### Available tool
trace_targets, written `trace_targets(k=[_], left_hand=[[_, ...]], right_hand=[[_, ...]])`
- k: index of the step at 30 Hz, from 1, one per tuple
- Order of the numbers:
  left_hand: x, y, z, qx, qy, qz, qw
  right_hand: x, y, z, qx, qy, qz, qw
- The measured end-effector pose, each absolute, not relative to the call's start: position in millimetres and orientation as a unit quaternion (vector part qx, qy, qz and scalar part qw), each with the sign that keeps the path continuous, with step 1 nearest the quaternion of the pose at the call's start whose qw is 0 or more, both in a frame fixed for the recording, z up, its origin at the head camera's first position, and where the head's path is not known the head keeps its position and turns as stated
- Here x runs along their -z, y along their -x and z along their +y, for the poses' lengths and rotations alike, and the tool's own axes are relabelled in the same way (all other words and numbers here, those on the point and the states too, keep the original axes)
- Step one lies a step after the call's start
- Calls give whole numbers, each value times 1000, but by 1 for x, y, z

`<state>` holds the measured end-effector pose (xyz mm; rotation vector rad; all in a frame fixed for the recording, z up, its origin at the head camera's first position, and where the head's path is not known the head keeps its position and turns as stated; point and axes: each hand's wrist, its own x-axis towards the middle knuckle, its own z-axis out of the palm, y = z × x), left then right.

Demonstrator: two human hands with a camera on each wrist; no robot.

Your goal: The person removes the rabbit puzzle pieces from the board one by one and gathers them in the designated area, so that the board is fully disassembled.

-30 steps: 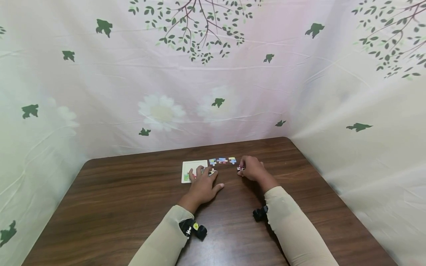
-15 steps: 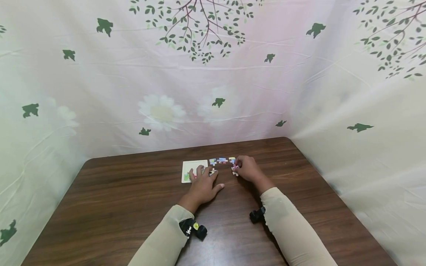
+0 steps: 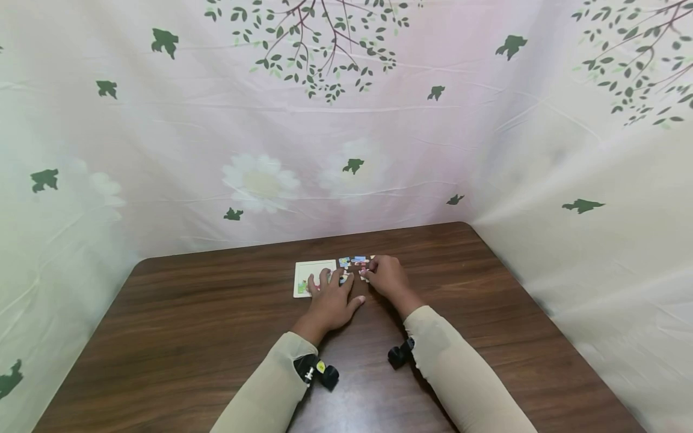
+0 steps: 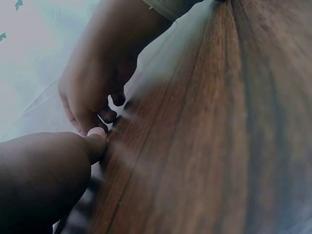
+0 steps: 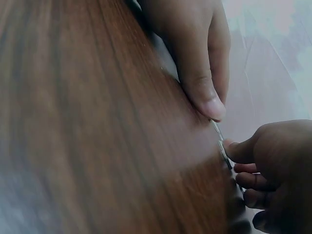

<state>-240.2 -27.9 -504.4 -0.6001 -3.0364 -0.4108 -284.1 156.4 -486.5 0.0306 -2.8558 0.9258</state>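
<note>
My left hand lies with spread fingers over the right part of a white puzzle board and a puzzle piece at its edge. My right hand pinches a small pinkish puzzle piece between thumb and fingers, just right of the left fingertips. In the right wrist view, the right thumb and finger hold a thin piece near the left hand. The left wrist view has the right hand beyond the left thumb; the pieces are hidden there.
Behind the hands, a blue piece and another colourful piece lie on the brown wooden table. A third piece there is mostly covered by the right hand. A printed cloth hangs behind and beside the table.
My right hand has moved left with the pinched piece, from the right of the loose pieces to close beside the left fingertips. My left hand has stayed over the board.
</note>
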Motion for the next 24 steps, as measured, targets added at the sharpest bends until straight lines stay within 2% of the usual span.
trace_targets(k=[8, 13, 18, 24], left_hand=[[501, 239, -30, 152, 185, -971, 10], [496, 235, -39, 160, 175, -970, 52], [492, 235, -65, 184, 143, -967, 103], [491, 233, -106, 209, 110, -967, 96]], right_hand=[[486, 281, 152, -312, 2, -947, 81], [485, 278, 151, -320, 2, -944, 77], [484, 278, 152, -332, 9, -940, 79], [483, 277, 149, -333, -28, -937, 102]])
